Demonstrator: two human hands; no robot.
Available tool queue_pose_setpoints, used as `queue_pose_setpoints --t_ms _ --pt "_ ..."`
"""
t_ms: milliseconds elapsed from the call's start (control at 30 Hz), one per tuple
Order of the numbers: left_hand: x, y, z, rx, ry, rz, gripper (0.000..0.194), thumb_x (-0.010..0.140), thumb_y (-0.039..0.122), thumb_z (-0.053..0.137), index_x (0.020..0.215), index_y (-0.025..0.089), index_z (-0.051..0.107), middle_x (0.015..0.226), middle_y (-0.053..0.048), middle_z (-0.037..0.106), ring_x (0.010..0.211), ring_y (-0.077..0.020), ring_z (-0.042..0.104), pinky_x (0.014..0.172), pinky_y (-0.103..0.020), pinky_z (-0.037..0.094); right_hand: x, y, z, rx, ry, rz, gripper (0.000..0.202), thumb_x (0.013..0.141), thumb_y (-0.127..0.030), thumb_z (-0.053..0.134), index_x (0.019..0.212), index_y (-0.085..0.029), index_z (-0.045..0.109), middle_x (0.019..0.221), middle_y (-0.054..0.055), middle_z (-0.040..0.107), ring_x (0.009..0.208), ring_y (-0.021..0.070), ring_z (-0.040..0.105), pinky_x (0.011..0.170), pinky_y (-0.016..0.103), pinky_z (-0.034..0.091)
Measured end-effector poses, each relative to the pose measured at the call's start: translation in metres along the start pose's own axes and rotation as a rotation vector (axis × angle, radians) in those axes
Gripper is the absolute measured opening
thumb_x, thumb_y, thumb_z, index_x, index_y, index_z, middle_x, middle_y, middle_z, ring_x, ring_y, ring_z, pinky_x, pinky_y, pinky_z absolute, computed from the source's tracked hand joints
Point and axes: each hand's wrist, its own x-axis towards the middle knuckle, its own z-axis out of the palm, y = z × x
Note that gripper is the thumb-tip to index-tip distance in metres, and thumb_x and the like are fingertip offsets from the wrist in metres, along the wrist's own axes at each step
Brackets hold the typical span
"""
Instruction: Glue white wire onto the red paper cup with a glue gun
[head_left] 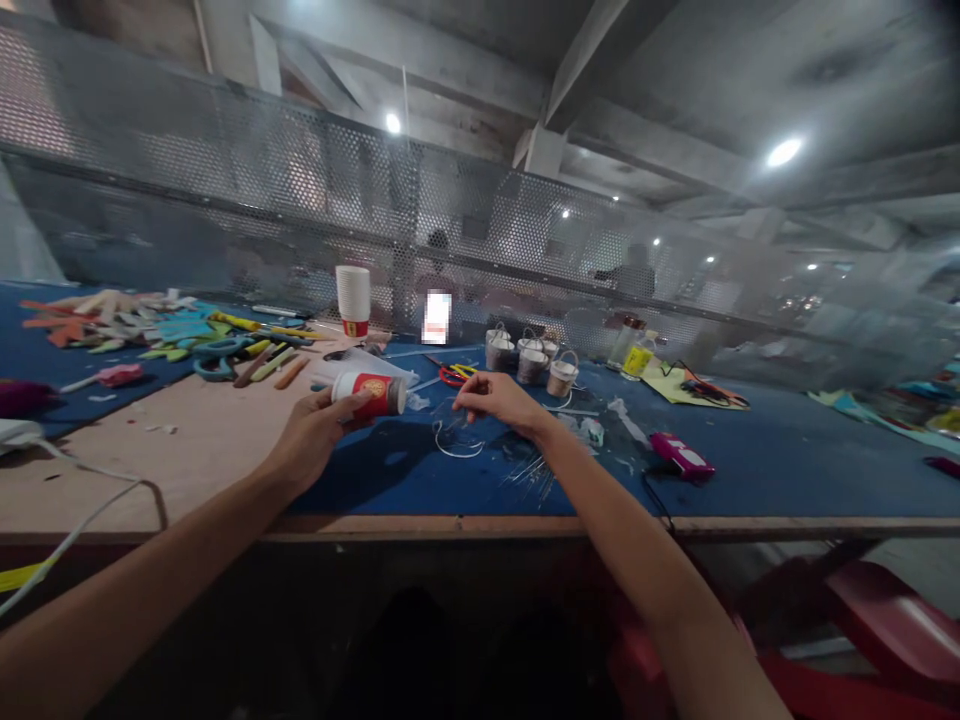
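Observation:
My left hand [319, 425] is wrapped round a red and white paper cup [371, 395] held on its side, its dark-banded end turned right. To the right of the cup, my right hand [491, 400] is closed in a pinch above the blue table top. Whatever sits between its fingertips is too thin to make out. Beneath that hand lies a curved white cord [459, 452]. Scissors with red and yellow handles [454, 375] rest just behind the fingers. Thin wire strands [534, 475] are spread under my right wrist.
Several small buckets with handles [532, 362] stand behind my right hand. A stack of paper cups [353, 298] and a lit phone [436, 317] are at the back. Bottles [637, 355] and a magenta device [681, 456] lie rightward; blue-handled scissors [217, 358] lie left. Perforated metal mesh [465, 235] borders the table.

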Motion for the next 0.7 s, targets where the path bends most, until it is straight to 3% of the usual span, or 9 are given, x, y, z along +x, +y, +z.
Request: queue_pose_setpoints --t_ms 133,233,367,567,700 --pt "0.012 0.007 0.011 0.003 -0.035 0.058 0.025 0.066 0.029 0.083 0.088 0.021 0.074 0.091 -0.005 0.074 0.085 -0.0241 0.067 0.065 -0.031 0.058 -0.008 -0.013 -0.022 0.177 -0.014 0.030 0.028 0.079 -0.027 0.073 0.104 -0.016 0.068 0.098 0.009 0.072 0.078 0.0139 0.069 0.069 0.026 0.055" --pt "0.026 0.015 0.027 -0.032 -0.068 0.091 0.027 0.067 0.028 0.082 0.089 0.018 0.073 0.088 -0.004 0.074 0.080 -0.0209 0.067 0.064 -0.030 0.056 -0.011 -0.018 -0.032 0.221 -0.010 -0.005 0.022 0.079 -0.026 0.074 0.099 -0.017 0.072 0.096 0.007 0.072 0.082 0.0136 0.068 0.080 0.030 0.056" --pt "0.043 0.018 0.058 -0.031 -0.065 0.083 0.023 0.066 0.028 0.081 0.083 0.015 0.071 0.084 -0.005 0.073 0.078 -0.0206 0.067 0.064 -0.029 0.055 -0.008 -0.016 -0.044 0.250 0.054 -0.093 0.020 0.077 -0.032 0.078 0.091 -0.020 0.072 0.087 0.002 0.070 0.078 0.0117 0.065 0.082 0.029 0.055" --pt "0.060 0.002 0.104 -0.103 -0.129 0.035 0.023 0.064 0.025 0.082 0.083 0.016 0.072 0.084 -0.004 0.073 0.079 -0.0195 0.067 0.071 -0.031 0.055 -0.009 -0.015 -0.051 0.269 0.148 -0.221 0.023 0.075 -0.038 0.080 0.089 -0.021 0.072 0.081 -0.002 0.066 0.072 0.0091 0.060 0.076 0.025 0.053" --pt "0.063 -0.016 0.114 -0.174 -0.155 0.060 0.026 0.066 0.027 0.081 0.086 0.015 0.071 0.087 -0.005 0.073 0.084 -0.0213 0.067 0.074 -0.034 0.054 -0.025 -0.024 -0.059 0.292 0.207 -0.264 0.025 0.076 -0.039 0.080 0.093 -0.023 0.071 0.087 -0.001 0.066 0.078 0.0111 0.062 0.081 0.028 0.054"
